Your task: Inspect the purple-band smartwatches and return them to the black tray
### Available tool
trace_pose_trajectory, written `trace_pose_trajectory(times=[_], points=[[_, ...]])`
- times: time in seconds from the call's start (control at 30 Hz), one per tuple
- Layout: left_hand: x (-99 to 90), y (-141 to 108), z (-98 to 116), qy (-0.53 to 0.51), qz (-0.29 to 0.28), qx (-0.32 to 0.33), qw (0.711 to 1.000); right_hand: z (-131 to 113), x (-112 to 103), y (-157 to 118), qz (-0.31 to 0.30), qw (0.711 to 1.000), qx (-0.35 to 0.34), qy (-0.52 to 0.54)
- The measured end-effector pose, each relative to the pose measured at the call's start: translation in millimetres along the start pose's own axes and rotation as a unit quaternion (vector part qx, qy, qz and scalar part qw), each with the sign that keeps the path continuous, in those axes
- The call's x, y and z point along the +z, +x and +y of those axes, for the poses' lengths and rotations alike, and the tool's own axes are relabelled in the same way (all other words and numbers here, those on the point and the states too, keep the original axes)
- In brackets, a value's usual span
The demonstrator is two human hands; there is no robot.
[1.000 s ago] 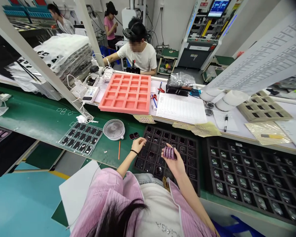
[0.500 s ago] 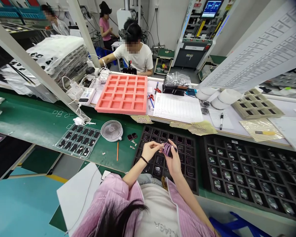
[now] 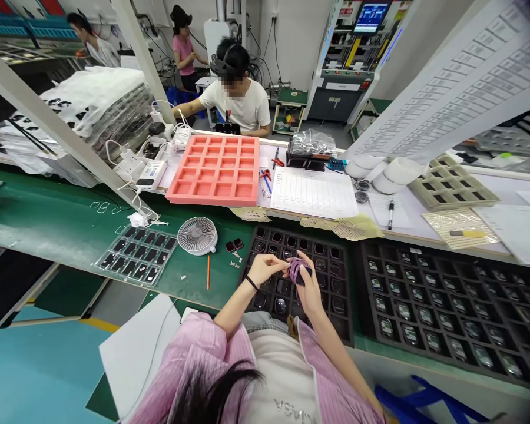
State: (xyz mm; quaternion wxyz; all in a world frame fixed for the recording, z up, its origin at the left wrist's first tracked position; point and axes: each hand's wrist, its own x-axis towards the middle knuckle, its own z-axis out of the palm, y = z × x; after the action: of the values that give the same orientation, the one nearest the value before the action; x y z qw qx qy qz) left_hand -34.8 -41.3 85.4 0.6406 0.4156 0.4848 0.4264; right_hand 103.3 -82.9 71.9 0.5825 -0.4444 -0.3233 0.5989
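Right hand [image 3: 310,292] closes firmly around a bundle of purple watch straps [image 3: 297,271], left hand [image 3: 265,270] pinching its end, directly above a black compartment tray [image 3: 347,294]. One loose finger, and straps could drop into its pockets!

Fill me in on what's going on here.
A person in a pink striped shirt holds a small bundle of purple pieces in the right hand, with the left hand reaching across to it. Both hands are over a black compartment tray that holds dark square items. Beyond the bench, a co-worker in a white T-shirt sits with arms reaching forward.
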Motion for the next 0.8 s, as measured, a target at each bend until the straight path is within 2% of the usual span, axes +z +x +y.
trace_pose_trajectory(times=[0.1,0.23,0.33,0.47,0.53,0.63,0.7,0.8], points=[[-10.5,2.4,5.0,0.033,-0.050,-0.048,0.997,-2.6,-0.6,-1.6,-0.044,0.999,0.014,-0.004],[-15.9,5.0,-0.3,0.017,-0.050,-0.044,0.998,-2.0,7.4,-3.5,-0.054,0.998,0.018,0.039],[-15.6,5.4,-10.1,-0.045,-0.071,-0.062,0.994,0.8,14.0,-2.3,-0.063,0.996,0.012,0.065],[-9.3,0.2,-22.6,-0.169,-0.109,-0.131,0.971,0.7,14.9,-1.3,-0.081,0.988,0.039,0.127],[-3.4,-6.4,-29.2,-0.207,-0.111,-0.157,0.959,-1.3,12.9,-3.4,-0.091,0.983,0.061,0.145],[3.5,-15.7,-43.2,-0.233,-0.099,-0.158,0.954,-2.3,10.6,-8.3,-0.077,0.983,0.085,0.142],[1.4,-16.7,-55.4,-0.204,-0.094,-0.156,0.962,1.0,11.4,-11.1,-0.075,0.982,0.109,0.132],[-18.7,-6.2,-73.5,-0.038,-0.084,-0.182,0.979,10.5,15.7,-13.6,-0.088,0.977,0.151,0.123]])
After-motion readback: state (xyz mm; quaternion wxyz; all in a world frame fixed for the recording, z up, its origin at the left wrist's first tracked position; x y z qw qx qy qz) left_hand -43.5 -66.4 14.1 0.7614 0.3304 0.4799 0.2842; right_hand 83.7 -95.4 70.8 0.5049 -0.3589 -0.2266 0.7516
